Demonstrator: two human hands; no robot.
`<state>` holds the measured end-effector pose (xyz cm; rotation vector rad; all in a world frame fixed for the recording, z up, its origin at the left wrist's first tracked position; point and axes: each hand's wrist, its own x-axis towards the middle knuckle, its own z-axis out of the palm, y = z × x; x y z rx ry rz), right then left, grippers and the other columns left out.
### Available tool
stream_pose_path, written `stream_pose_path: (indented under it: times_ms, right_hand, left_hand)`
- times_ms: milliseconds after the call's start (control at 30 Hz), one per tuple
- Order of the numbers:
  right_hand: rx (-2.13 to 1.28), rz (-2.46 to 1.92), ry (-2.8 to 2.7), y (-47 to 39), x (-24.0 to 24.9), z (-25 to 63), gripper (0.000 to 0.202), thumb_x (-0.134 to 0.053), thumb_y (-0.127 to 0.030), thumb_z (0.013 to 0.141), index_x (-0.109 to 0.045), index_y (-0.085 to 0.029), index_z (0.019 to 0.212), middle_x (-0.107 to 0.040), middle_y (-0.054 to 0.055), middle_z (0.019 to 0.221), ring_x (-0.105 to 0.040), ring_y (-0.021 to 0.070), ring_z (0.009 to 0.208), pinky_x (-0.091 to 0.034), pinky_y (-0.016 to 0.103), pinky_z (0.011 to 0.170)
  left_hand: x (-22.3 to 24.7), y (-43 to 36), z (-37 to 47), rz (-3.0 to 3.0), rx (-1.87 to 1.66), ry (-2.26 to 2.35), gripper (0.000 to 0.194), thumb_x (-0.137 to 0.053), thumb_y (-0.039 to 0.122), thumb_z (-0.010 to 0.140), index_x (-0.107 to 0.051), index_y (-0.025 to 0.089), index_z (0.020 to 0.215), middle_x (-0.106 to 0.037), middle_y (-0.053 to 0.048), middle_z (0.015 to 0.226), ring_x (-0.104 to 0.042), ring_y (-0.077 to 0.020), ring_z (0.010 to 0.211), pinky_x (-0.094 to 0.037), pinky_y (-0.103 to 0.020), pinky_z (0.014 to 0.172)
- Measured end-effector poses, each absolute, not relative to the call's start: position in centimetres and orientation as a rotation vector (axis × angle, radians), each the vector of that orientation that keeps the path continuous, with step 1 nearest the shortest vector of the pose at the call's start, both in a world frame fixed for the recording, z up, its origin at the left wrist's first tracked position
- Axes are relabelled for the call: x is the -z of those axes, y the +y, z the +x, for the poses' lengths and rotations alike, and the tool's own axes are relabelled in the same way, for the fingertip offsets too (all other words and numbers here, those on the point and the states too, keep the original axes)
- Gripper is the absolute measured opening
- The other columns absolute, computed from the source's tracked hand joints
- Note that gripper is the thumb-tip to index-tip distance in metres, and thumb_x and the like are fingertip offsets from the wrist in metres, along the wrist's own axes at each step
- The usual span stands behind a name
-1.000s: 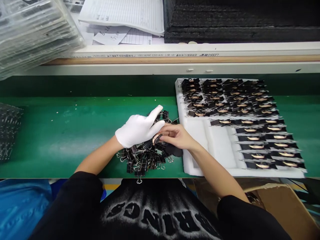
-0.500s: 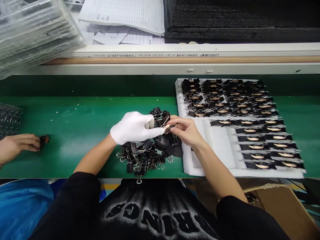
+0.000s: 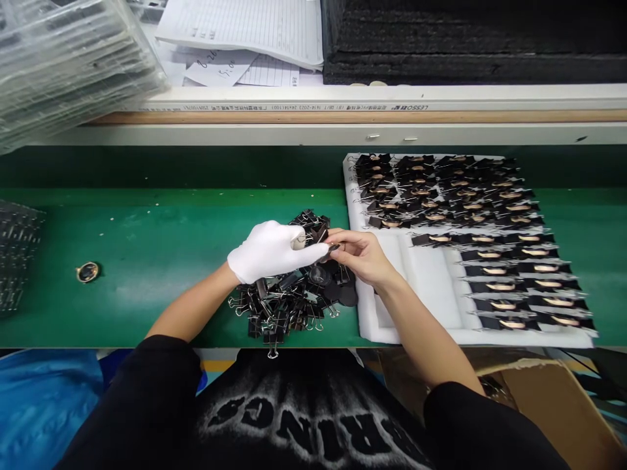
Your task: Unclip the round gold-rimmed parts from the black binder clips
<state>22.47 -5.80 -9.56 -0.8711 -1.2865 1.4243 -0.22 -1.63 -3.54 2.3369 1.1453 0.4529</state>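
Observation:
My left hand (image 3: pixel 274 253), in a white glove, and my bare right hand (image 3: pixel 361 256) meet above a heap of black binder clips (image 3: pixel 287 303). Between their fingertips is a small, round watch case (image 3: pixel 334 247), seen nearly edge-on and mostly covered. Both hands are closed on it, the gloved thumb reaching to its left side. Close to the gloved fingers is a black binder clip (image 3: pixel 320 232); whether they hold it is unclear. Dark round discs (image 3: pixel 347 295) lie at the heap's right side.
A white foam tray (image 3: pixel 369 320) on the right holds rows of clamped, gold-rimmed pieces (image 3: pixel 494 271). Another gold-rimmed watch case (image 3: pixel 88 271) lies on the green bench (image 3: pixel 161 241) at left. Clear plastic trays (image 3: pixel 73 72), papers (image 3: pixel 240 32) and black foam sheets (image 3: pixel 470 42) occupy the shelf.
My left hand has shifted slightly right, and the held watch case has tilted, showing less of its gold. Another person's hand has left the view at left, leaving a watch case on the bench.

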Motion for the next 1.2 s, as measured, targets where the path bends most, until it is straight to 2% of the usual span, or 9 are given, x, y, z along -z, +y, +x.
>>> stream_pose_path:
  times_ms: [200,267,333,433,733,867,1000,1100,1200]
  right_hand:
    - [-1.343,-0.881,-1.170,-5.3,8.6,23.6,0.019,-0.086,-0.035,0.085,-0.080,-0.030,0.103,-0.072,0.005,0.133,-0.076,0.0163,0.091,-0.068,0.034,0.077]
    - [-1.267,-0.943,-1.174,-5.1,8.1,24.2,0.019,-0.084,-0.037,0.087,-0.079,-0.031,0.104,-0.075,0.004,0.128,-0.076,0.0174,0.095,-0.067,0.034,0.078]
    - [-1.211,-0.991,-1.213,-5.0,7.6,24.7,0.022,-0.085,-0.039,0.086,-0.079,-0.029,0.105,-0.079,0.004,0.113,-0.077,0.0196,0.096,-0.067,0.035,0.079]
    - [-1.200,-1.034,-1.319,-5.2,7.2,25.1,0.023,-0.086,-0.038,0.085,-0.079,-0.025,0.103,-0.081,0.005,0.099,-0.078,0.0206,0.092,-0.068,0.036,0.081]
    - [-1.277,-1.074,-1.406,-5.5,7.2,25.2,0.021,-0.083,-0.033,0.087,-0.080,-0.024,0.105,-0.082,0.005,0.103,-0.079,0.0191,0.089,-0.068,0.038,0.089]
    - [-1.308,-1.079,-1.383,-5.5,7.4,25.2,0.023,-0.084,-0.035,0.086,-0.080,-0.024,0.106,-0.081,0.005,0.104,-0.078,0.0187,0.089,-0.066,0.039,0.092]
    - [-1.301,-1.049,-1.242,-5.2,7.5,25.1,0.032,-0.090,-0.033,0.080,-0.079,-0.027,0.110,-0.081,0.003,0.102,-0.076,0.0171,0.096,-0.062,0.033,0.093]
    - [-1.357,-0.947,-0.960,-4.8,7.4,25.3,0.043,-0.095,-0.040,0.072,-0.077,-0.031,0.109,-0.076,-0.002,0.088,-0.072,0.0144,0.086,-0.060,0.029,0.085]
    - [-1.446,-0.857,-0.670,-4.4,7.3,25.4,0.036,-0.094,-0.051,0.069,-0.071,-0.029,0.088,-0.066,-0.004,0.078,-0.066,0.0138,0.079,-0.059,0.029,0.075]
  left_hand:
    - [3.3,-0.6,-1.2,2.338,-0.469,1.006,0.051,-0.054,0.056,0.097,-0.041,0.020,0.064,-0.036,0.006,0.053,-0.029,-0.0084,0.050,-0.023,-0.027,0.055]
    - [3.6,-0.5,-1.4,2.368,-0.477,0.938,0.050,-0.054,0.055,0.099,-0.041,0.020,0.065,-0.035,0.007,0.053,-0.029,-0.0078,0.051,-0.022,-0.027,0.055]
    - [4.1,-0.7,-1.2,2.392,-0.454,0.871,0.050,-0.053,0.054,0.099,-0.041,0.020,0.065,-0.032,0.007,0.053,-0.026,-0.0077,0.051,-0.022,-0.027,0.055]
    - [5.1,-1.0,-0.6,2.405,-0.424,0.810,0.051,-0.053,0.055,0.099,-0.042,0.020,0.064,-0.031,0.007,0.051,-0.026,-0.0078,0.049,-0.020,-0.027,0.054]
    - [5.9,-1.5,0.0,2.406,-0.394,0.844,0.052,-0.050,0.058,0.100,-0.044,0.020,0.066,-0.031,0.007,0.051,-0.026,-0.0082,0.048,-0.020,-0.027,0.053]
    - [5.4,-1.3,0.1,2.351,-0.302,0.865,0.050,-0.050,0.061,0.100,-0.054,0.019,0.073,-0.045,0.005,0.054,-0.038,-0.0093,0.051,-0.026,-0.027,0.056]
    - [3.8,-0.2,-0.9,2.306,-0.226,0.921,0.047,-0.044,0.061,0.104,-0.067,0.020,0.097,-0.063,0.003,0.067,-0.055,-0.0122,0.060,-0.033,-0.026,0.061]
    - [3.0,0.8,-2.0,2.374,-0.371,1.187,0.052,-0.036,0.054,0.108,-0.064,0.019,0.082,-0.060,0.001,0.065,-0.052,-0.0125,0.058,-0.030,-0.029,0.061]
    - [3.6,1.7,-2.6,2.476,-0.345,1.356,0.049,-0.040,0.052,0.107,-0.063,0.019,0.078,-0.060,-0.001,0.065,-0.052,-0.0142,0.059,-0.027,-0.030,0.060]
